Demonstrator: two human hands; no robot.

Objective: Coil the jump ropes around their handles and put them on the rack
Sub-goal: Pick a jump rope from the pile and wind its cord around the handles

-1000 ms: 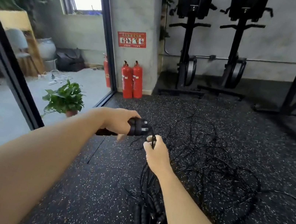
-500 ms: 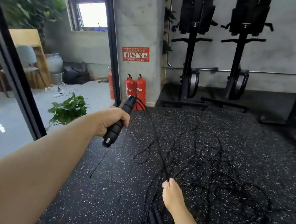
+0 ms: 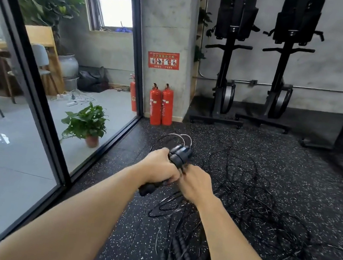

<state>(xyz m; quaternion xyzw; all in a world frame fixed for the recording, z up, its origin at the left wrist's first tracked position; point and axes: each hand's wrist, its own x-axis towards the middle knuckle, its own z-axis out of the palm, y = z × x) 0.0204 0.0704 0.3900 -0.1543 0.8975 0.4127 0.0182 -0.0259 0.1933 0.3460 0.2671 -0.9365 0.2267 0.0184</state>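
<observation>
Left hand (image 3: 160,168) is gripping the paired black foam jump-rope handles (image 3: 181,156) above the speckled floor's centre. Right hand (image 3: 195,185), curled on the thin black cord (image 3: 172,134), should be laying each wrap taut and close.

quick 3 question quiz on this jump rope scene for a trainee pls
1. True or false: the left hand holds the handles of a jump rope.
2. What stands at the foot of the concrete pillar? A) two red fire extinguishers B) a blue bucket C) a stack of weight plates
3. Fill in: the loose ropes lie tangled on the ___.
Key: 1 true; 2 A; 3 floor.
</observation>
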